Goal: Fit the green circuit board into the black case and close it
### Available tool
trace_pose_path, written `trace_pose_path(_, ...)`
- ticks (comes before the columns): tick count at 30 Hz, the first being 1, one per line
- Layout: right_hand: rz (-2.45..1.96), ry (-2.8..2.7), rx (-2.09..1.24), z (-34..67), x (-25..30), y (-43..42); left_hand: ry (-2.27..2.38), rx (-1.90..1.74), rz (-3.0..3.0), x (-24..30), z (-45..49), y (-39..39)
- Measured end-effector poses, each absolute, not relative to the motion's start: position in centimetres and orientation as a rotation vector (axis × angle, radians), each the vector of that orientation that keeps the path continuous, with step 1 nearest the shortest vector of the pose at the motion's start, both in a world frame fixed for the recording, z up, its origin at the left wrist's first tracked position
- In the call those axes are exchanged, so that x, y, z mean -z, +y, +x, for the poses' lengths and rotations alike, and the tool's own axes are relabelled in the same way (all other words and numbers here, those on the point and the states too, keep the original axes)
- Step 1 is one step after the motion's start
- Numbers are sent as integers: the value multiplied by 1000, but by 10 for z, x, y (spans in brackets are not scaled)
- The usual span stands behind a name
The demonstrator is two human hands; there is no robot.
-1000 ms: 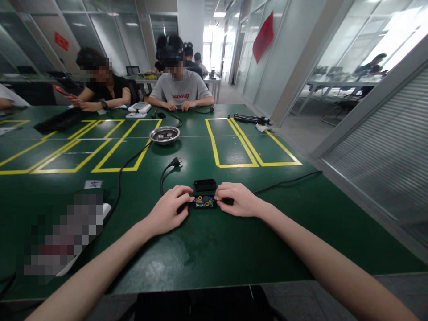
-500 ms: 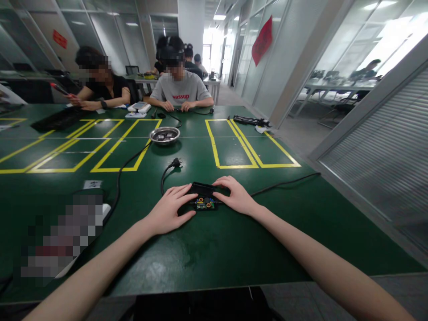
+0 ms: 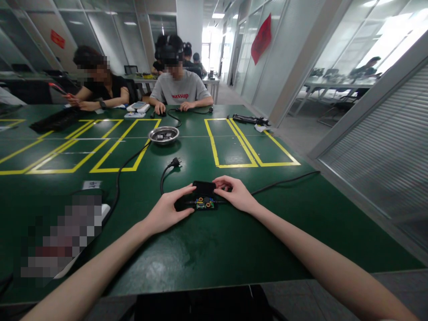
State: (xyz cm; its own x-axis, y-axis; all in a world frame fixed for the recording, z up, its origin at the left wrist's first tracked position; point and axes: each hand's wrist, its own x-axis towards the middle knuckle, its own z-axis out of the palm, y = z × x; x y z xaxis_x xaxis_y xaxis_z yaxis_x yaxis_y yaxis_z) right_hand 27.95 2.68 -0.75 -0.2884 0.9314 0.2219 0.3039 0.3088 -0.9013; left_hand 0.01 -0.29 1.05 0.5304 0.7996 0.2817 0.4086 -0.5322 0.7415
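Cover point(image 3: 204, 187), probably light, stiff and best taken by its short ends, is just beyond the likely fragile board point(image 3: 204, 203) over the table point(image 3: 234, 249), its right end pinched by the right hand point(image 3: 236, 195), its left meeting the spread left hand's point(image 3: 167, 208) fingertip.

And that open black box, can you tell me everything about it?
The small black box lies open on the green table and looks like plastic. Inside, a circuit board carries two orange rings plus tiny blue and green bits. A dark cord comes from each side. The black cover is off, just behind it. The left hand has its thumb by the left corner; I can't tell if they touch.
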Motion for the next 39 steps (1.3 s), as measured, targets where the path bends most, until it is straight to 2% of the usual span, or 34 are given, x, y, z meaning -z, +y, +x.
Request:
trace_pose_path(8,-1096,-1599,-1209,281,8,26,950,-911,1976,-16,4,-6)
trace_pose_path(14,-1090,-1584,-1253,282,7,24,972,-948,1913,-15,4,-6)
trace_pose_path(29,-1040,-1613,-1250,281,5,20,1020,-966,1939,-20,3,-6)
trace_pose_path(39,-975,-1746,-1071,280,0,15,1030,-1006,1928,-19,2,-6)
